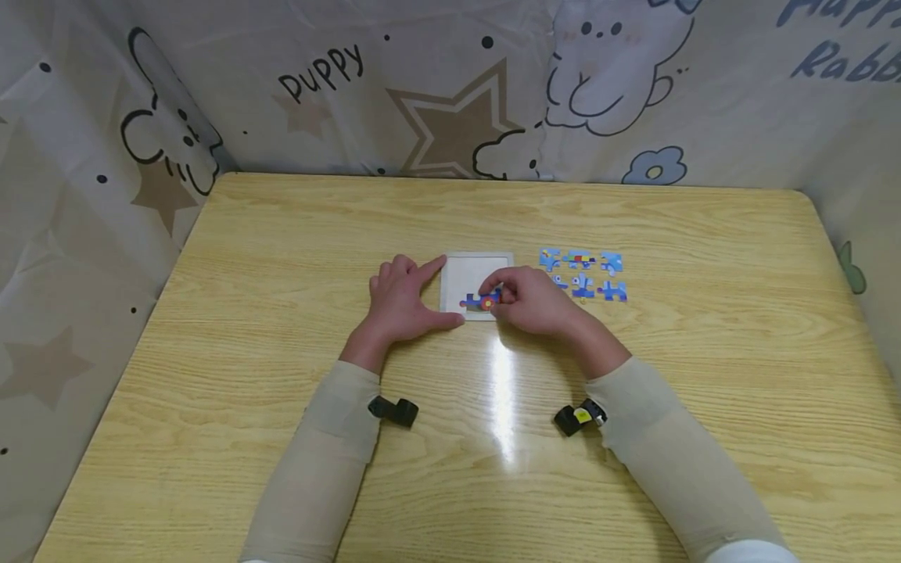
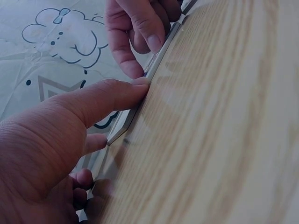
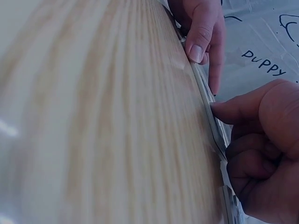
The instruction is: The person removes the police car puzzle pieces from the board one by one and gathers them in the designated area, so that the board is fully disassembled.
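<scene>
A small square puzzle tray [image 1: 457, 274] with a pale rim lies on the table. Blue jigsaw pieces [image 1: 470, 302] with a red and yellow round shape lie along its bottom. My left hand [image 1: 399, 303] spans the tray's left side, its index fingertip at the upper left corner and its thumb on the lower edge. With curled index finger and thumb, my right hand [image 1: 529, 300] pinches a puzzle piece [image 1: 488, 303] at the tray's lower right; the fingers partly cover it. In the right wrist view, the right thumb [image 3: 233, 107] is at the tray's edge.
Several loose jigsaw pieces [image 1: 611, 263] lie in two rows right of the tray, some partly behind the right hand. The wooden table [image 1: 246, 258] spreads around. A printed cloth [image 1: 317, 133] hangs behind it and at its sides. Each sleeve bears a dark wrist camera [image 1: 398, 412].
</scene>
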Tool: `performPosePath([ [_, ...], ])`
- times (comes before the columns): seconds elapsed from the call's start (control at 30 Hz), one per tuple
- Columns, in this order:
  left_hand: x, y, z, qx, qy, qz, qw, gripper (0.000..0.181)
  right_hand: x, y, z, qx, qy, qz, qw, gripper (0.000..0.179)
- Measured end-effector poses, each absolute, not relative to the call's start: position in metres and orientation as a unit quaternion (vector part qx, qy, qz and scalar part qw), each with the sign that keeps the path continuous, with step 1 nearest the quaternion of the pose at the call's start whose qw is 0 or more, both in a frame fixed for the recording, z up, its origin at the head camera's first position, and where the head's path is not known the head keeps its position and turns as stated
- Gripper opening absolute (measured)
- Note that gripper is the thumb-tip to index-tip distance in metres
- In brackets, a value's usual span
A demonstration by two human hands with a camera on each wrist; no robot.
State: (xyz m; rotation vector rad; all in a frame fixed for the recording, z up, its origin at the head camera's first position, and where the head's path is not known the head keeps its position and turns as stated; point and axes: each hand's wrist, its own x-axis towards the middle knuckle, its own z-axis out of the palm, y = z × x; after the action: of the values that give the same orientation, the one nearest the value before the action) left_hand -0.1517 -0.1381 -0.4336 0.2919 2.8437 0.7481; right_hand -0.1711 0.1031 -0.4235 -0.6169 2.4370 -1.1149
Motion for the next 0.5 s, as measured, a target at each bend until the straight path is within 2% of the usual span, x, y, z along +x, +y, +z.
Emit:
performPosePath([
  [0.5, -0.1515, -0.1374, -0.4334, 0.098, 0.958, 0.254, 0.091, 0.103, -0.1686, 0.1018, -0.4216, -0.194, 0.859, -0.43, 0.2, 0.021],
])
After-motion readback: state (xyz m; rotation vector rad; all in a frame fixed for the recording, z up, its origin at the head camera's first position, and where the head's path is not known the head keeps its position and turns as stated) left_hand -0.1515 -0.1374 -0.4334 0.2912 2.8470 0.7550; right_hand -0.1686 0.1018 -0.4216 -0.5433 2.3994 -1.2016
